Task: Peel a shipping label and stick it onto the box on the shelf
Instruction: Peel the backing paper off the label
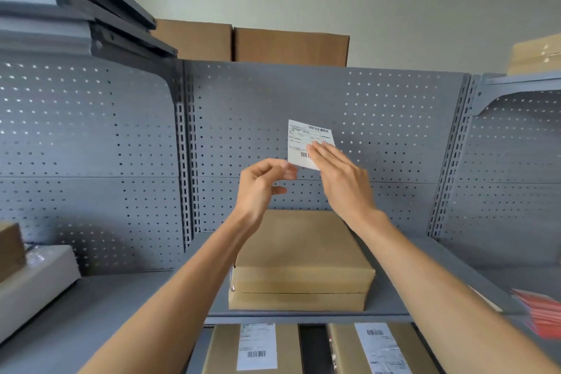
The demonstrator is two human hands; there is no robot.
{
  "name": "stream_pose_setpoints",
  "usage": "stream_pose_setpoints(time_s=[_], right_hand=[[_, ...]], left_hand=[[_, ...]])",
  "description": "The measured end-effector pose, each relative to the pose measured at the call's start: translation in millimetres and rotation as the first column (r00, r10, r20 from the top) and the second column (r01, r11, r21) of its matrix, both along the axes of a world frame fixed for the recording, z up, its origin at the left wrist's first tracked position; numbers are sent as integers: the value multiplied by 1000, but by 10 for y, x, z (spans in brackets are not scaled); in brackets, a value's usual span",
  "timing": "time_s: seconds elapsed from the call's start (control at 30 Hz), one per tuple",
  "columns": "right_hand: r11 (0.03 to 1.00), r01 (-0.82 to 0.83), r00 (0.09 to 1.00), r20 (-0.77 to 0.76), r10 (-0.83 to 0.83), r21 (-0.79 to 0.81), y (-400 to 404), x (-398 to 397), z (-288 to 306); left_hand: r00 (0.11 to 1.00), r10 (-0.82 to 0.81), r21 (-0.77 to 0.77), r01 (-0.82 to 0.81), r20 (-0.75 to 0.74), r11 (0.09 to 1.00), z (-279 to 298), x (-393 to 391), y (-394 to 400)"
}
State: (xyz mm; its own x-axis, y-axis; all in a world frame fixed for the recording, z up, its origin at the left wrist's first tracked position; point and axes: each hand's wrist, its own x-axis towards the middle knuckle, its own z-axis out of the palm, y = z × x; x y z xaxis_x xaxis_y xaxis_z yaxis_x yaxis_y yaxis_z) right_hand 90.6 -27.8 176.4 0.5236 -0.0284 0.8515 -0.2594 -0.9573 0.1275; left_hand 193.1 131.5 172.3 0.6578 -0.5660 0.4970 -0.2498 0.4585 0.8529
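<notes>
A white shipping label with barcodes is held up in front of the grey pegboard, above the shelf. My left hand pinches its lower left corner between thumb and fingers. My right hand lies flat against the label's lower right part, fingers extended; whether it grips the label I cannot tell. Below both hands a plain brown cardboard box sits on the grey metal shelf, its top bare.
Two labelled boxes stand on the shelf below. Brown boxes sit on top of the rack. A white flat package lies at left, red items at right. Slotted uprights flank the bay.
</notes>
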Motion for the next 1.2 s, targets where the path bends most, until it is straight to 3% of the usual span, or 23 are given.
stream_pose_setpoints(time_s=[0.43,0.63,0.73,0.9,1.2], right_hand=[[998,12,999,50,-8,-66,-92,54,23],[1000,-20,997,-76,21,18,-127,89,29],[989,-30,989,-136,50,143,-24,95,72],[867,-210,965,-44,257,453,188,153,232],[693,-290,928,17,372,660,226,219,286]], left_hand=[[1000,-16,-13,16,-10,1000,13,55,-153],[1000,13,-37,-13,-8,999,6,85,-245],[997,77,-38,-77,15,996,-24,148,-291],[972,193,-12,-193,133,981,-93,244,-358],[886,298,4,-320,356,947,-139,313,-295]])
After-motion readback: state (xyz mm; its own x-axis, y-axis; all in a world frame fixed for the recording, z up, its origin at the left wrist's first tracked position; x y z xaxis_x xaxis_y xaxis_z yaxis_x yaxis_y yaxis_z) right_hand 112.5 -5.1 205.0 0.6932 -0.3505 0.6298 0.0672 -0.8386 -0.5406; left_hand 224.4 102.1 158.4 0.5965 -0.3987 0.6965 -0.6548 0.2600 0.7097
